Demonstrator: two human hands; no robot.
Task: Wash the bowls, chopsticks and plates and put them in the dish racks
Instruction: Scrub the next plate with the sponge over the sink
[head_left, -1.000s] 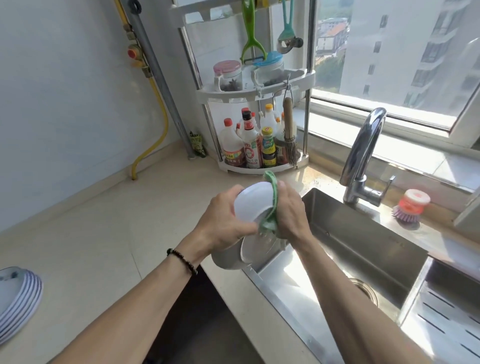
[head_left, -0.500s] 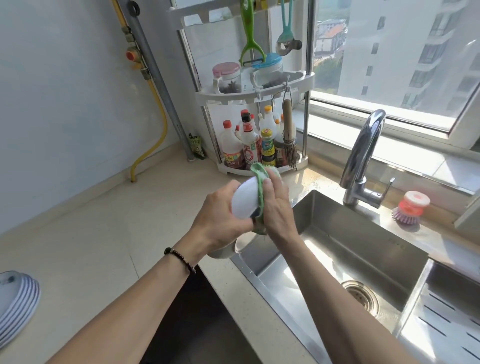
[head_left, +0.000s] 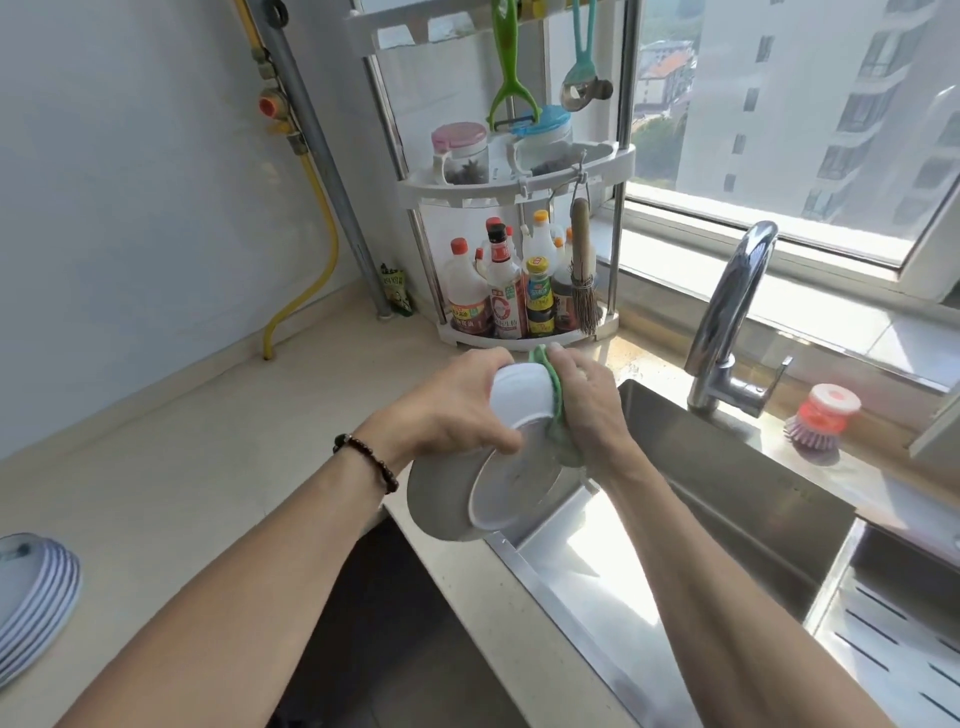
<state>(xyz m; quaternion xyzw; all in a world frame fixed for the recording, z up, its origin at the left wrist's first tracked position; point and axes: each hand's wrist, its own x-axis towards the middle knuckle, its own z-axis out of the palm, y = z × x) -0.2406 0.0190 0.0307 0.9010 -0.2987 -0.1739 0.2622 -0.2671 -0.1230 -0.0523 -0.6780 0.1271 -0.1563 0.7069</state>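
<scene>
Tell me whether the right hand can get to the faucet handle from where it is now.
Probably yes, but not free-handed: the right hand grips the green cloth against the white bowl. The faucet handle stands beyond the sink, with nothing between.

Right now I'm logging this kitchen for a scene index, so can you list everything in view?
white bowl: one, white, held over the sink's left edge
grey basin: one, grey, tilted under the bowl
green cloth: one, green, pressed against the bowl
plates: one stack, white with blue rims, counter at far left
sink: one, steel, right
tap: one, chrome, behind the sink
dish brush: one, red and purple, sill ledge
corner shelf: one, white, jars above, bottles below
peeler: one, green, hanging
gas pipe: one, grey with yellow hose, wall
left hand: grips the bowl, beaded bracelet on the wrist
right hand: holds the cloth
</scene>
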